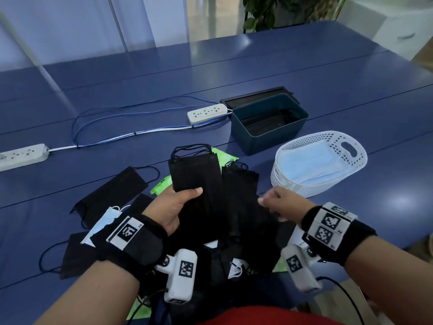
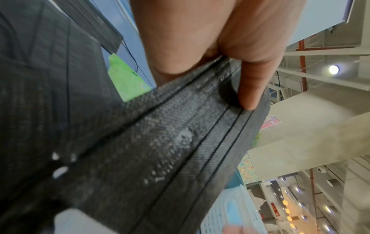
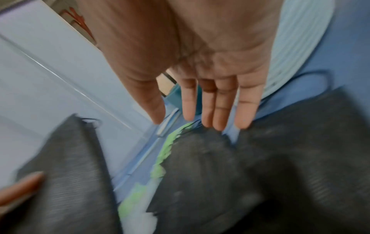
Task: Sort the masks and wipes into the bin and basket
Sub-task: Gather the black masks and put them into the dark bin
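Note:
My left hand [image 1: 174, 204] holds a stack of black masks [image 1: 195, 170] upright above the pile, thumb pinching the front; the left wrist view shows the thumb pressed on the black masks [image 2: 180, 142]. My right hand [image 1: 278, 202] hovers just right of it over the pile of black masks [image 1: 241, 207], its fingers [image 3: 216, 109] straight and holding nothing. Green wipe packs [image 1: 161, 184] peek out from under the pile. The dark teal bin [image 1: 269, 124] holds black masks. The white basket [image 1: 321, 160] holds light blue masks.
Two white power strips [image 1: 207, 113] [image 1: 22, 156] with blue and white cables lie on the blue table [image 1: 351, 95] at left and centre. A black tray [image 1: 255, 95] sits behind the bin. More black masks [image 1: 112, 191] and a white mask [image 1: 105, 221] lie at left.

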Demonstrator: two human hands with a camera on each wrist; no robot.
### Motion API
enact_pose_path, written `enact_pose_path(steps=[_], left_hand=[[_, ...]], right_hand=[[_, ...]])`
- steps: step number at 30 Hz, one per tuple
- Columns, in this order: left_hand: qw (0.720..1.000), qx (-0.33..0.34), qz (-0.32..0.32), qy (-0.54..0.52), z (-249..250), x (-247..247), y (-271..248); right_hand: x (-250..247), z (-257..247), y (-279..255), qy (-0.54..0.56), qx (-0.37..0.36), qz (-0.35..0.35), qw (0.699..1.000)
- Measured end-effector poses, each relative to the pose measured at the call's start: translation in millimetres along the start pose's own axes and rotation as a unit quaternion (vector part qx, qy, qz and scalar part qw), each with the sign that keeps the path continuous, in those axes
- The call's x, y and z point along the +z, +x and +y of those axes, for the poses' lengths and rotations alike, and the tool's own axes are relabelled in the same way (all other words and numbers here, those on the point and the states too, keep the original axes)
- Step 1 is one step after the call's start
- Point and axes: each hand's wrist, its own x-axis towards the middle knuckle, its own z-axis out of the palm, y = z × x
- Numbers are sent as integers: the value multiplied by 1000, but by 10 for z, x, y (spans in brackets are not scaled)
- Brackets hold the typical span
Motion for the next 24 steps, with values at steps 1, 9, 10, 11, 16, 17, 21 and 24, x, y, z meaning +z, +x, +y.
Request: enact_pose_path(steps=[1, 9, 10, 11, 16, 17, 21, 24], left_hand=[[1000, -2, 12, -3, 8, -28, 7], [998, -5, 51, -21, 36, -176, 52], [998, -7, 55, -20, 35, -178, 55], [998, -8, 57, -17, 40, -176, 51], [998, -12, 57, -7, 50, -178, 35], [998, -12, 57, -7, 54, -177, 30], [998, -7, 57, -6, 37, -203, 20], [998, -6, 68, -6, 15, -258, 11]], right_hand=[[-59, 103, 10, -48, 13, 3, 999], [-65, 649, 28, -145, 118, 93, 978], [-45, 617, 39, -171, 95, 114, 974], [-20, 565, 53, -197, 69, 134, 969], [178, 194, 169, -244, 72, -22, 967], [220, 149, 187, -248, 82, -48, 964], [330, 70, 275, -209, 93, -29, 973], [336, 94, 346, -184, 65, -29, 980]])
